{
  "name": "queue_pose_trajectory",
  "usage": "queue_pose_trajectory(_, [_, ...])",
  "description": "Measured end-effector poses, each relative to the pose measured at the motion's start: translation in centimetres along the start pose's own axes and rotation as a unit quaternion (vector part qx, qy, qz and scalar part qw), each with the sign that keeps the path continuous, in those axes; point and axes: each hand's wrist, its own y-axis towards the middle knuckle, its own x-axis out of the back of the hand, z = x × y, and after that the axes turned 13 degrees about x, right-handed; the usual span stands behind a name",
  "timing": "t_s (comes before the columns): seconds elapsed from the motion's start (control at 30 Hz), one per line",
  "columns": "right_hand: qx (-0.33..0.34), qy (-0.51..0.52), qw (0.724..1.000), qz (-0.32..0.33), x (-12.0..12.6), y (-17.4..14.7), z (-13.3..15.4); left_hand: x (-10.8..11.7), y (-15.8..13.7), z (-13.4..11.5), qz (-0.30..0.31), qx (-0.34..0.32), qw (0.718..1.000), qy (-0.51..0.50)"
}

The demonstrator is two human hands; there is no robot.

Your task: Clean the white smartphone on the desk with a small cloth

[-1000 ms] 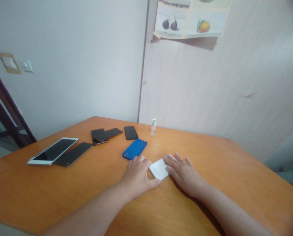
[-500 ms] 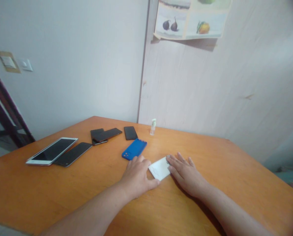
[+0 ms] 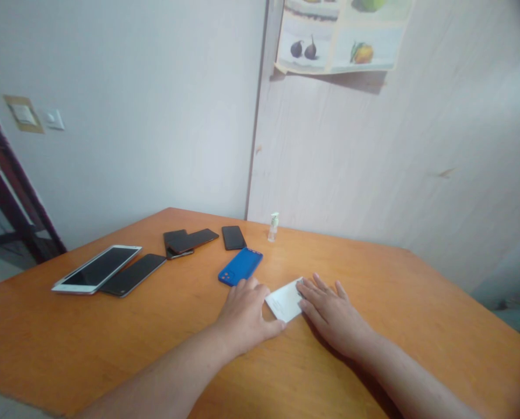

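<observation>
A flat white rectangle (image 3: 285,301) with faint marks lies on the wooden table, its kind unclear. My left hand (image 3: 246,314) holds its left end, the thumb at the near corner and the curled fingers along the far side. On its right end rest the fingertips of my right hand (image 3: 332,311), which is laid flat with fingers apart. A small dark patch shows under those fingertips. Just beyond my left hand lies a blue phone case (image 3: 242,266), its near end close to my knuckles.
Behind the case are a black phone (image 3: 233,237) and two overlapping dark phones (image 3: 196,239). Farther left, a white tablet (image 3: 98,269) overlaps a dark phone (image 3: 135,274). A small clear pump bottle (image 3: 273,228) stands near the wall. The table (image 3: 417,326) reaches toward me.
The view has shifted slightly, so everything sits a little lower and to the right. Both hands keep nearly the same places on the white rectangle.
</observation>
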Motion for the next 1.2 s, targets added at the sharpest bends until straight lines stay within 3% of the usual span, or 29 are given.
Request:
queue_pose_trajectory(0.1, [0.110,0.048,0.993,0.023,0.6,-0.4,2.1,0.1,0.0,0.0,0.005,-0.001,1.000,0.002])
queue_pose_trajectory(0.17, [0.141,0.063,0.987,0.039,0.9,-0.4,2.7,0.1,0.1,0.0,0.007,-0.002,1.000,0.004])
queue_pose_trajectory(0.37, [-0.009,-0.007,0.999,0.031,0.8,-0.5,0.7,-0.4,0.2,0.4,-0.001,-0.007,1.000,-0.001])
queue_pose_trajectory(0.53, [0.112,0.053,0.990,0.072,1.5,-1.5,2.9,-0.3,0.2,0.4,0.000,-0.015,1.000,0.001])
queue_pose_trajectory(0.6, [0.129,0.073,0.985,0.087,1.8,-1.6,3.1,-0.2,0.2,0.3,0.001,-0.016,1.000,0.003])
queue_pose_trajectory(0.8, [-0.021,-0.004,0.998,0.060,1.7,-1.0,1.0,-0.2,0.2,0.3,0.001,-0.007,1.000,0.000])
queue_pose_trajectory(1.0, [0.116,0.063,0.988,0.082,2.0,-1.3,2.9,-0.1,0.2,0.3,0.005,-0.014,1.000,-0.002])
queue_pose_trajectory(1.07, [0.098,0.065,0.990,0.072,1.7,-1.1,2.2,-0.2,0.2,0.4,0.002,-0.016,1.000,-0.001])
queue_pose_trajectory(1.2, [-0.011,0.034,0.998,0.045,0.7,-0.4,-0.9,-0.3,0.1,0.6,-0.013,-0.017,1.000,0.007])
